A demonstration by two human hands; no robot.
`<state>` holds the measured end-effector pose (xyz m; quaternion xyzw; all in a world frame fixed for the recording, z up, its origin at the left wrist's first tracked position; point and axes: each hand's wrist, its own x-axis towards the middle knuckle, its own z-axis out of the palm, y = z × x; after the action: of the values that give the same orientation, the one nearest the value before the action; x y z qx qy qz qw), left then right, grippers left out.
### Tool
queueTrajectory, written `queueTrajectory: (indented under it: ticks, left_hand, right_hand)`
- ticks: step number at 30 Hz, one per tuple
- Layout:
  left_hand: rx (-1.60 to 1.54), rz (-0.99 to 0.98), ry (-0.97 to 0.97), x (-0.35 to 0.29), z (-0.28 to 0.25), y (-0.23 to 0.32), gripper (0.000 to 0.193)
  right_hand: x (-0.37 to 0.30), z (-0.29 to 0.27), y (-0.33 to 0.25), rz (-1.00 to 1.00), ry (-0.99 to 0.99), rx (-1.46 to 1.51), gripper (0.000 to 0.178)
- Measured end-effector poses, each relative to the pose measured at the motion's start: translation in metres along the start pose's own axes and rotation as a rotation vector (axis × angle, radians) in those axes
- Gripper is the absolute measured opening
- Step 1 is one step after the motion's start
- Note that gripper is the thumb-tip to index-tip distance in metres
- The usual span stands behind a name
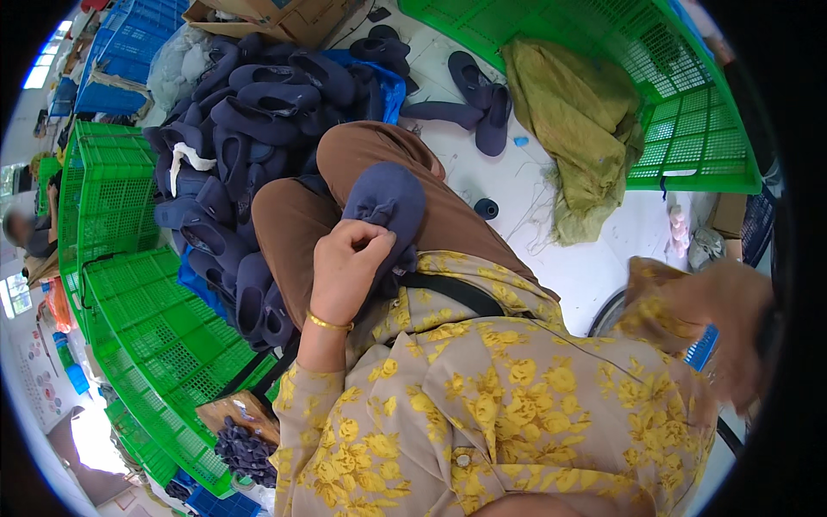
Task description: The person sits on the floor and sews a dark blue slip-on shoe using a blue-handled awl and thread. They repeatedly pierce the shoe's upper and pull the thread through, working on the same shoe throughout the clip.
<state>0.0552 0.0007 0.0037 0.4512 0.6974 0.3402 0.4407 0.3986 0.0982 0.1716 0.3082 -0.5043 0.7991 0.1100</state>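
A navy fabric shoe [394, 194] lies on my lap, its rounded end upward and puckered cloth near the middle. My left hand [349, 258], with a bangle at the wrist, is closed on it, thumb and forefinger pinching the fabric. Raised at the far right, away from the shoe, is my right hand [732, 323]. It is smeared by motion and partly lost in the dark rim, so its fingers do not show. A large heap of navy slip-on shoes [267, 95] is piled to the left of and beyond my knees.
Green plastic crates [116, 185] stand along the left, another green crate [698, 129] at the far right. An olive cloth sack [573, 121], several loose shoes [491, 121] and a dark thread spool [486, 208] lie on the white floor. A cardboard box [297, 21] sits behind the heap.
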Motion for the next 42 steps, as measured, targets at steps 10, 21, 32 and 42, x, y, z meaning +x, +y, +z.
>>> queueTrajectory:
  ticks: [10, 21, 32, 42]
  left_hand:
    - [-0.661, -0.276, -0.222, -0.037, -0.022, 0.018, 0.005]
    - [-0.644, -0.277, -0.190, -0.034, -0.018, 0.009, 0.005]
    - [-0.452, -0.200, -0.065, -0.033, 0.001, 0.012, 0.007]
    - [-0.180, 0.023, -0.006, -0.028, 0.007, -0.001, 0.006]
  right_hand:
    - [0.032, -0.099, 0.221, 0.420, 0.775, -1.059, 0.016]
    - [0.022, -0.110, 0.230, 0.510, 0.730, -1.009, 0.013]
    - [0.031, -0.096, 0.230, 0.242, 1.191, -0.481, 0.017]
    - [-0.065, -0.124, 0.143, -0.320, 1.557, 0.006, 0.015]
